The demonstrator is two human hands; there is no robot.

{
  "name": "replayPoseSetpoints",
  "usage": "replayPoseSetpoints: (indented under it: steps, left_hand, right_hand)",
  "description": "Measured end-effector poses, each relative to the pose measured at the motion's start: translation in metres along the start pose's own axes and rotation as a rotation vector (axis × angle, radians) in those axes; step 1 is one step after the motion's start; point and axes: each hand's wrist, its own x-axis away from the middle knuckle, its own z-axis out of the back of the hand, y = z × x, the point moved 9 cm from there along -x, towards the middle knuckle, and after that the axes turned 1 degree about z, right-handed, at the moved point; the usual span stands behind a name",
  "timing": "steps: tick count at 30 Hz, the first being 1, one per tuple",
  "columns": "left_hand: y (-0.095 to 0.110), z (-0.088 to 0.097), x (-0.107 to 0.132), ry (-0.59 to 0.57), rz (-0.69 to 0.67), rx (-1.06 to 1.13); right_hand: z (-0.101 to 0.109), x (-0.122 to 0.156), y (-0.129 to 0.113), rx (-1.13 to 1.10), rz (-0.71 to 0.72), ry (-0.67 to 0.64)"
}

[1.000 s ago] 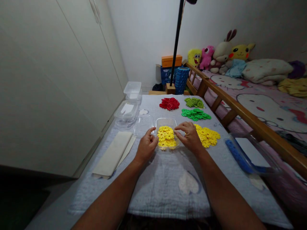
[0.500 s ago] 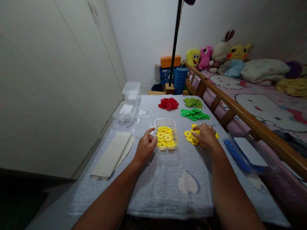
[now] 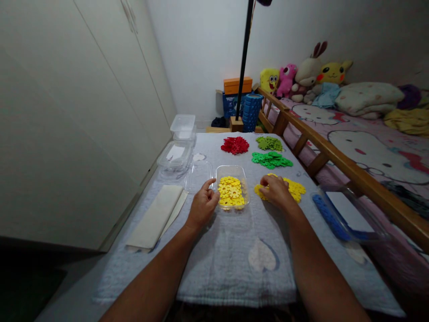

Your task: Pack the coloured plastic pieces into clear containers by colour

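Note:
A clear plastic box (image 3: 232, 168) stands on the cloth in front of me, with yellow flower-shaped plastic discs (image 3: 231, 190) lying in it. My left hand (image 3: 203, 203) is at the box's left wall, its fingers curled and its thumb and forefinger against the side. To the right of the box, my right hand (image 3: 276, 191) reaches down onto a loose pile of the same yellow discs (image 3: 296, 188). Its thumb and fingers close on discs at the pile's left edge; how many is hidden by the hand.
Beyond lie piles of red discs (image 3: 235, 145), green discs (image 3: 272, 159) and olive-green discs (image 3: 269, 143). A clear lid (image 3: 200, 175), stacked boxes (image 3: 176, 154) and a folded cream sheet (image 3: 156, 217) lie left. A box with blue pieces (image 3: 330, 217) sits right, near the wooden bed rail (image 3: 325, 154).
My right hand has shifted left and lower over the yellow pile, its fingers drawing together on discs at the left edge. My left hand stays at the box.

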Motion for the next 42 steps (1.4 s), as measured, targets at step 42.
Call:
replayPoseSetpoints:
  steps: [42]
  left_hand:
    - [0.004, 0.001, 0.001, 0.003, -0.016, -0.020]
  right_hand:
    - [0.023, 0.004, 0.046, 0.089, -0.148, 0.000]
